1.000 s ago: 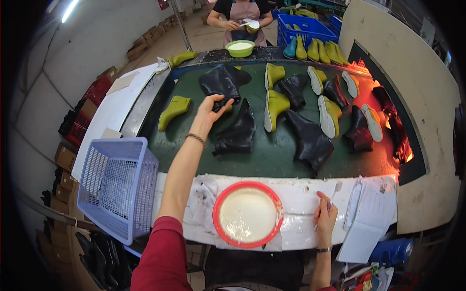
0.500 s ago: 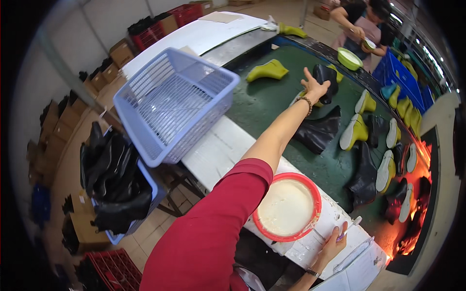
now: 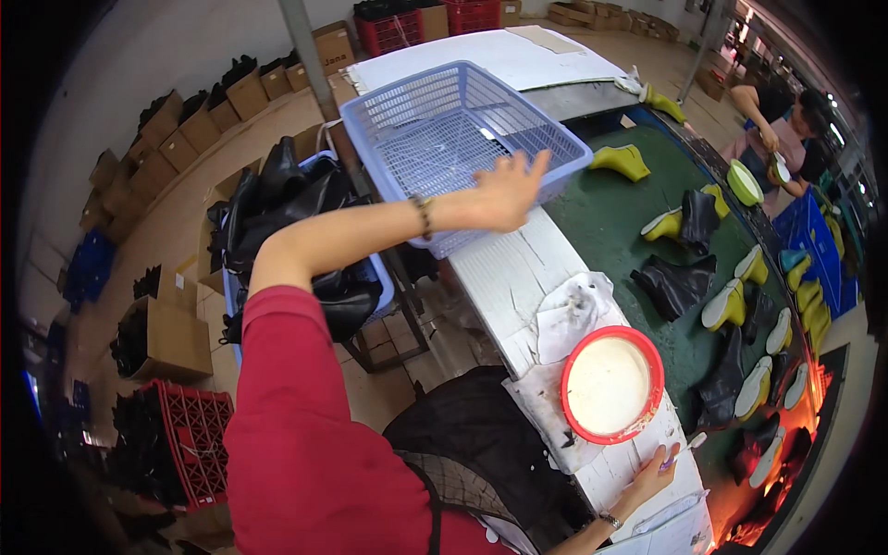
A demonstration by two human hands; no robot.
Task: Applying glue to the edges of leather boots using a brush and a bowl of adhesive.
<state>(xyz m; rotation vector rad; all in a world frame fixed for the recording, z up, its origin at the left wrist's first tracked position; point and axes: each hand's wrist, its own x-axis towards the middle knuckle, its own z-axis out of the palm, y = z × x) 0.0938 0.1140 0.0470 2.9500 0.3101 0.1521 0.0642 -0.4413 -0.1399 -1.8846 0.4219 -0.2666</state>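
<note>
My left hand hangs open with fingers spread at the near rim of an empty blue plastic basket. It holds nothing. My right hand rests on the white workbench, its fingers closed on a thin brush. A red bowl of white liquid stands on the bench between my hands, beside a stained white cloth. Past the bench, black boots and yellow-green shoe forms lie on the green belt.
A second blue basket heaped with black boots stands on the floor left of the bench. Red crates and cardboard boxes line the floor. Another person works at the belt's far end next to a green bowl.
The view has swung left. My left hand has drawn back from a black boot on the belt to the blue basket's rim. My right hand stays on the bench.
</note>
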